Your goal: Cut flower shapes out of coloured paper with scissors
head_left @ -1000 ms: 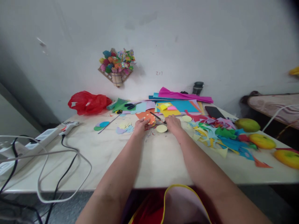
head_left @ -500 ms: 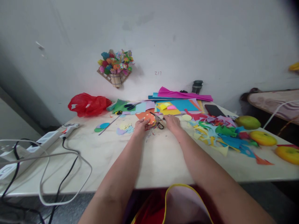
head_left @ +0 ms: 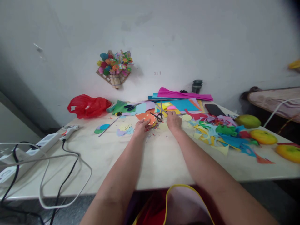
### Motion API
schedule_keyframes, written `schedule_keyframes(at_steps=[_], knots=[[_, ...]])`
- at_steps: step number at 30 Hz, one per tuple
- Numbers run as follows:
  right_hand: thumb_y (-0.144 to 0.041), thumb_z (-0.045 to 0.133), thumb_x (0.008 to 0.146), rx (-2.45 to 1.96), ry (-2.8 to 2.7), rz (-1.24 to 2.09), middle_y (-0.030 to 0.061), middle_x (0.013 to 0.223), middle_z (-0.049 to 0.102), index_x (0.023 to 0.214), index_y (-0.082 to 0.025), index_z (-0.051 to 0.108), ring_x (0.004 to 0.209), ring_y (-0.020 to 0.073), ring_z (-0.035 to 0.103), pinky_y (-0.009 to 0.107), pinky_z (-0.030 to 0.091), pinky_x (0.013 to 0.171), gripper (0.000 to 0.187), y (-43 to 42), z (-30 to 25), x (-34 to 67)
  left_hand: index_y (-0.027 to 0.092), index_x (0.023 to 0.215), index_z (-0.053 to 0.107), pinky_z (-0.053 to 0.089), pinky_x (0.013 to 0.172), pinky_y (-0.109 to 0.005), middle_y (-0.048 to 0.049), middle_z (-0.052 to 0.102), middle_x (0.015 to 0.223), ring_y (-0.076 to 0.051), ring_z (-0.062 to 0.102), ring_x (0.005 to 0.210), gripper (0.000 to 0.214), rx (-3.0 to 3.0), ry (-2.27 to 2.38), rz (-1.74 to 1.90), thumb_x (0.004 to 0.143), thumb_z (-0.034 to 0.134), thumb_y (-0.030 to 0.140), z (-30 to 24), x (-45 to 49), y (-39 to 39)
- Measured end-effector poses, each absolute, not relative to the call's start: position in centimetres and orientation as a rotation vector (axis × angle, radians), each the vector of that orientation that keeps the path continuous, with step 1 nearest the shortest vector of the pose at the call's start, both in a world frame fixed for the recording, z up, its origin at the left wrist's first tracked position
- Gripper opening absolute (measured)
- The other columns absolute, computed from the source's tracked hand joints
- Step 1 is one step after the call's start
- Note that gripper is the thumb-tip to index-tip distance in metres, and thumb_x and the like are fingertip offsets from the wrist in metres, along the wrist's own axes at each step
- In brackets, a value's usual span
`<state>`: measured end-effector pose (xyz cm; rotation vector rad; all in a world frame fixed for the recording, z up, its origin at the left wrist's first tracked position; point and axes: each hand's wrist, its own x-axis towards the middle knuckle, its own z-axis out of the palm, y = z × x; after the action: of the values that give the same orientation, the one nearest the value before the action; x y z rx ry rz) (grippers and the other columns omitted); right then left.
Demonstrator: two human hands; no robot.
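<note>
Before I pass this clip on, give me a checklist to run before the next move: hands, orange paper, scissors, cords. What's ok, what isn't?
1. Orange paper in hold: ok, the left hand grips its near edge.
2. Scissors closed: not ok, the blades look spread apart.
3. Right hand firm on the scissors: cannot tell, it is at one end of them but the grip is hidden.
4. Second pair of scissors apart from the hands: ok, it lies farther back, by the green paper.
5. White cord away from both hands: ok, it loops at the table's left side.
</note>
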<state>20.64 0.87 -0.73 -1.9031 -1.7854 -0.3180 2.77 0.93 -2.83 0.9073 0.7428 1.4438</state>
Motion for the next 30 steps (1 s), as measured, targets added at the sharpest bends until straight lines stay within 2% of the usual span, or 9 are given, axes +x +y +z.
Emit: schedule_keyframes(at_steps=[8, 19, 26, 28, 30], knots=[[-0.019, 0.033, 0.098, -1.796, -1.857, -0.309, 0.0153, 0.117, 0.060, 0.128, -0.019, 0.060, 0.095, 0.0252, 0.059, 0.031, 0.040, 0.071, 0.040, 1.0, -0.9, 20.4, 0.015, 0.075, 0.064, 0.056, 0.092, -0.042, -0.0066, 0.073, 0.081, -0.026, 0.072, 0.089, 0.021, 0.863, 0.630, 1.385, 0.065, 0.081, 0.021, -2.5, 2.8, 0.7], [-0.019, 0.036, 0.096, -1.585, -1.958, -0.229, 0.0136, 0.118, 0.060, 0.127, -0.019, 0.061, 0.104, 0.0259, 0.057, 0.031, 0.043, 0.081, 0.039, 0.5, -0.9, 19.0, 0.012, 0.079, 0.067, 0.056, 0.091, -0.038, -0.0062, 0.072, 0.080, -0.019, 0.071, 0.076, 0.023, 0.873, 0.684, 1.352, 0.063, 0.082, 0.017, -2.8, 2.9, 1.1], [-0.019, 0.037, 0.096, -1.410, -1.859, 0.118, 0.0126, 0.121, 0.064, 0.120, -0.016, 0.066, 0.114, 0.0228, 0.057, 0.032, 0.045, 0.093, 0.038, 1.0, -0.9, 18.9, 0.011, 0.075, 0.067, 0.056, 0.090, -0.038, -0.0064, 0.071, 0.076, -0.020, 0.071, 0.080, 0.017, 0.860, 0.686, 1.363, 0.064, 0.080, 0.013, -2.4, 2.9, 0.8], [-0.028, 0.037, 0.098, -1.338, -1.757, 0.373, 0.0101, 0.114, 0.068, 0.115, -0.017, 0.068, 0.105, 0.0211, 0.061, 0.031, 0.049, 0.086, 0.037, 1.3, -1.1, 19.2, 0.011, 0.076, 0.067, 0.055, 0.091, -0.039, -0.0066, 0.072, 0.078, -0.021, 0.071, 0.082, 0.017, 0.853, 0.701, 1.355, 0.065, 0.079, 0.013, -2.3, 2.9, 0.7], [-0.038, 0.042, 0.096, -1.281, -1.605, 0.698, 0.0075, 0.106, 0.070, 0.113, -0.018, 0.068, 0.086, 0.0184, 0.065, 0.028, 0.052, 0.070, 0.038, 1.6, -1.4, 19.6, 0.011, 0.078, 0.068, 0.055, 0.093, -0.040, -0.0071, 0.072, 0.080, -0.021, 0.072, 0.082, 0.017, 0.857, 0.695, 1.342, 0.065, 0.080, 0.014, -2.3, 2.9, 0.6]])
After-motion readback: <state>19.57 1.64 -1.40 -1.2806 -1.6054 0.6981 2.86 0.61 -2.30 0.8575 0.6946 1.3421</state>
